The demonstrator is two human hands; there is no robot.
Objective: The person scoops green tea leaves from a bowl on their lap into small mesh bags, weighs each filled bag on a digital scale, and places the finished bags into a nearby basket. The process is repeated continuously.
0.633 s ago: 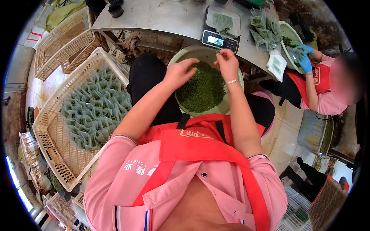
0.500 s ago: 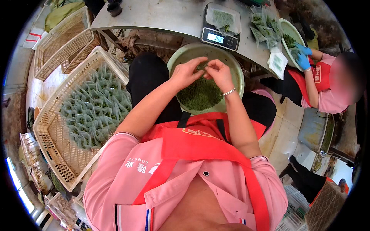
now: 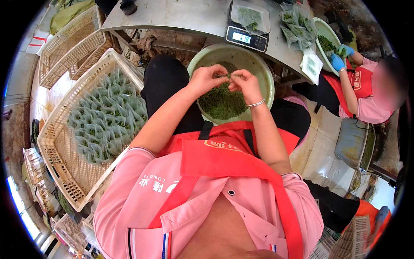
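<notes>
Over a round, pale green tub (image 3: 268,73), my two hands meet fingertip to fingertip. Tiny green, peppercorn-like berries (image 3: 222,103) lie heaped in the tub below them. My left hand (image 3: 208,80) is closed in a pinch near the tub's middle. Facing it, my right hand (image 3: 247,86), with a bracelet at the wrist, also pinches. Something small and greenish shows between the fingertips, too small to name. Beyond the tub, a clear bag of green berries (image 3: 251,19) rests on a digital scale (image 3: 246,38) with a lit display.
At left, a beige plastic crate (image 3: 60,168) holds many filled clear bags (image 3: 108,116). Empty-looking crates (image 3: 71,45) stand behind it. More filled bags (image 3: 297,28) lie on the metal table (image 3: 181,15). A blue-gloved co-worker works at another tub (image 3: 321,32); another person stands lower right.
My left hand's fingers have drawn in to a pinch beside my right hand. The scale's reading differs. The co-worker's gloved hands have shifted, and the person at lower right has moved, a crate beside them.
</notes>
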